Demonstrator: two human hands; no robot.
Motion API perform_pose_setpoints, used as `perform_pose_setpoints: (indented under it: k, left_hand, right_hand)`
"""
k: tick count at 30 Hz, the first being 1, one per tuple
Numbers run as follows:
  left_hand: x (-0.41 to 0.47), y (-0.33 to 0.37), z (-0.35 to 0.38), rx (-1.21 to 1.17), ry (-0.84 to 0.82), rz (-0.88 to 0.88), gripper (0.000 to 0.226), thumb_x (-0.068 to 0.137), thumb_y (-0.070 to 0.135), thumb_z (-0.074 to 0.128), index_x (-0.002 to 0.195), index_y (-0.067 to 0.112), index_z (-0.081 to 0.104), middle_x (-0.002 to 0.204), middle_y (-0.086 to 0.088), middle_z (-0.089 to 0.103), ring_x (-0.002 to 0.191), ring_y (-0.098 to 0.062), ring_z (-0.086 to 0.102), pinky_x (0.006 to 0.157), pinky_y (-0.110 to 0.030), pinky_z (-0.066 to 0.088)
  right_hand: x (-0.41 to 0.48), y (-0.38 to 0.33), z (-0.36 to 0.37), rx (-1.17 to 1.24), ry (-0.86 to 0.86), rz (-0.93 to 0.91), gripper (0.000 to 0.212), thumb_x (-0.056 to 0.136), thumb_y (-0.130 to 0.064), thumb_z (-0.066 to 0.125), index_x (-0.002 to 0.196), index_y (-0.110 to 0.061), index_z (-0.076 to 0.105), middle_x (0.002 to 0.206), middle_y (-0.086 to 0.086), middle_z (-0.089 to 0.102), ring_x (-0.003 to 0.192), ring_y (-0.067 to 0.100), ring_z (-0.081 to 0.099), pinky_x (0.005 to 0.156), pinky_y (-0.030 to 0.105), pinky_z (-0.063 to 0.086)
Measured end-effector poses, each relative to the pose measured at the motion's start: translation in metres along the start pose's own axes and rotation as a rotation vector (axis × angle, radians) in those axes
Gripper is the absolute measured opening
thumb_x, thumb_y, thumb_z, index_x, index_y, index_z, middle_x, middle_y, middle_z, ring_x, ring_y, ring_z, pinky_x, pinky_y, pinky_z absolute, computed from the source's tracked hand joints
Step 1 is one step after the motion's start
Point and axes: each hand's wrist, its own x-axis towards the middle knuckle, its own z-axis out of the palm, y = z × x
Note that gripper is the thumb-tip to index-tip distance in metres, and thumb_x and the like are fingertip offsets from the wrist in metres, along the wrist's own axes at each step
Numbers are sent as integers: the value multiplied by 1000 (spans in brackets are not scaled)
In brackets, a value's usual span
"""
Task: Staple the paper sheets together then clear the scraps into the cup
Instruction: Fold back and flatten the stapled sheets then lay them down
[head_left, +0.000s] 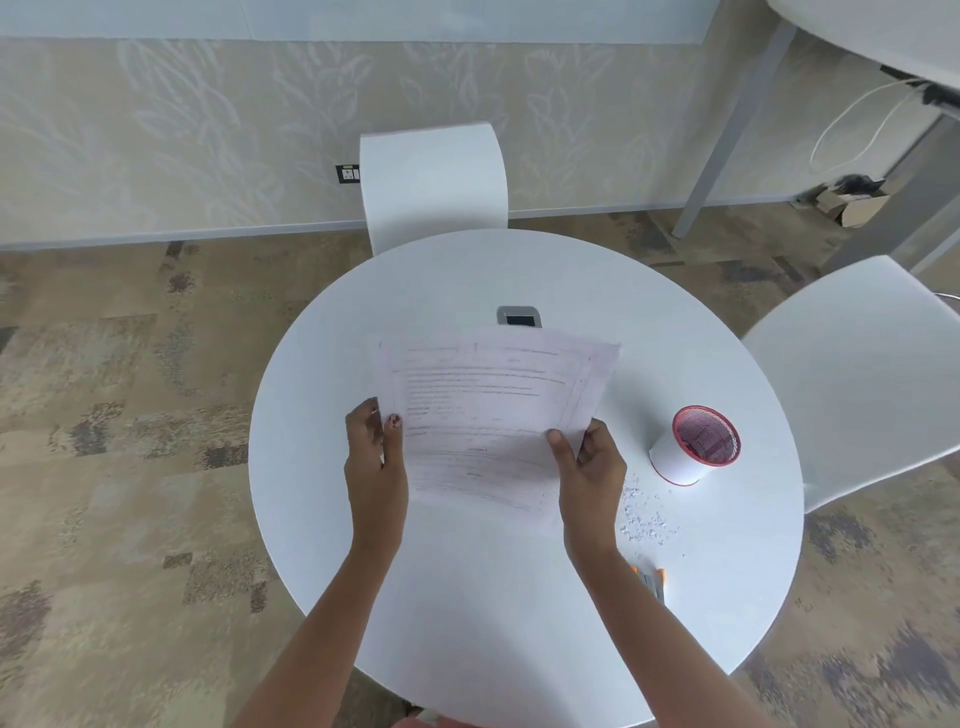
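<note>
White round table (467, 597) is seen under both hands, with a chair (434, 182) beyond the fingertips. Printed paper sheets (493, 410) are held above it, pinched by the left hand (375, 447) and right hand (589, 467). Right of the right fingers (555, 441) a red-rimmed cup (693, 447) stands, scraps (644, 522) scattered nearby, and a stapler (652, 579) is partly hidden by the forearm.

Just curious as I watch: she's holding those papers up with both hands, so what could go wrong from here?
1. The papers are pinched only at their lower edges by the left hand and right hand, so sheets might slip out of line before stapling.
2. The scraps lie loose beside the cup; lowering the papers could scatter them.
3. The stapler sits near the right forearm and might get knocked.
</note>
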Motion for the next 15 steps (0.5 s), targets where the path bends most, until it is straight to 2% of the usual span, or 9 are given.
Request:
perform_pose_setpoints:
  k: [1,2,4,6,9,13,15]
  left_hand:
    - [3,-4,1,18,-7,-18,24,104,20,43,127,13,46,110,12,61,93,19,57,74,2,42]
    - [7,-7,2,54,-13,-35,21,104,20,42,123,14,49,103,11,62,87,15,58,69,1,40]
    - [14,-14,4,144,-24,-58,20,105,17,37,116,13,53,90,7,60,76,-1,56,60,-2,38]
    - [22,-18,7,204,-20,-68,19,105,13,35,112,12,53,88,5,58,75,-4,53,57,-4,37]
    - [38,-19,11,263,17,-53,14,103,10,40,103,13,55,87,6,59,77,-6,53,59,-9,38]
    - [72,-21,19,283,102,-54,18,101,9,46,104,6,63,91,2,63,83,-19,56,67,-25,39]
    - [91,-22,23,263,129,-88,20,100,8,48,107,7,66,93,2,64,86,-20,57,74,-27,39]
  right_hand:
    - [3,0,2,12,8,16,13,82,-26,67,83,-18,56,86,28,57,72,18,48,70,34,40]
    - [8,0,5,14,12,28,13,81,-28,67,84,-19,57,87,28,58,72,20,49,71,34,40]
    - [17,-1,11,9,8,27,10,81,-28,67,86,-23,61,87,22,63,75,31,55,72,37,45]
    - [28,-5,17,-6,-1,16,8,83,-23,69,89,-23,63,84,17,67,79,33,59,73,35,47]
    - [49,-11,28,-23,-25,14,8,86,-16,69,92,-15,63,82,6,71,78,20,64,74,29,50]
    - [95,-10,43,-76,-153,93,17,83,-17,66,100,-19,64,90,9,70,88,27,64,84,43,52]
    - [118,-6,49,-80,-218,146,21,83,-10,66,103,-17,66,95,2,73,93,22,67,89,41,54]
